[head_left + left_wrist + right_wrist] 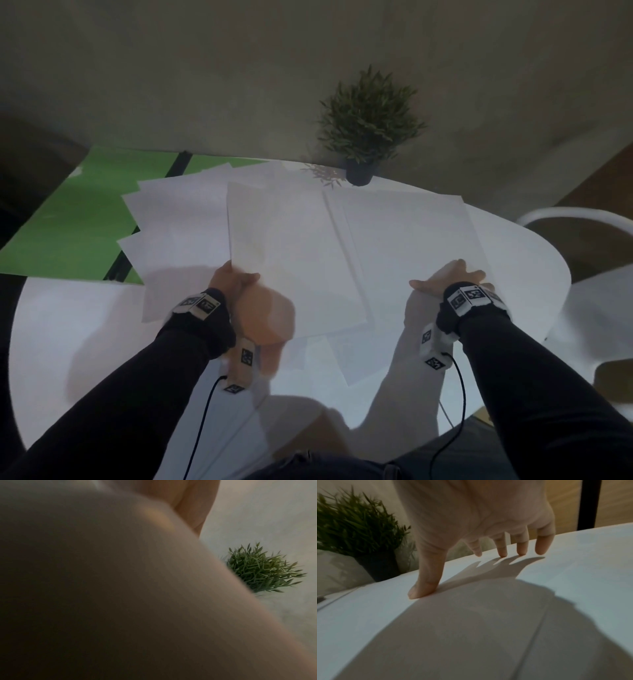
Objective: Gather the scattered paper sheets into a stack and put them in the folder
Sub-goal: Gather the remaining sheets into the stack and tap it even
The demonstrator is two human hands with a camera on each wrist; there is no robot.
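Several white paper sheets lie overlapping on a round white table [68, 342]. My left hand [236, 281] grips the near left edge of one large sheet [298, 246], thumb on top, and its fingers show through the paper from beneath. In the left wrist view that sheet [120, 588] fills most of the picture as a blur, with fingers [193, 500] at the top. My right hand [448, 277] lies flat with fingers spread on another sheet [411, 233]; its thumb and fingertips [502, 553] press the paper [573, 574]. A green folder [68, 219] lies open at the back left, partly under more sheets [178, 219].
A small potted plant [366, 126] stands at the table's far edge against the wall, also in the wrist views [262, 569] [351, 527]. A white chair [582, 222] is at the right. More sheets [356, 356] lie near the front between my arms.
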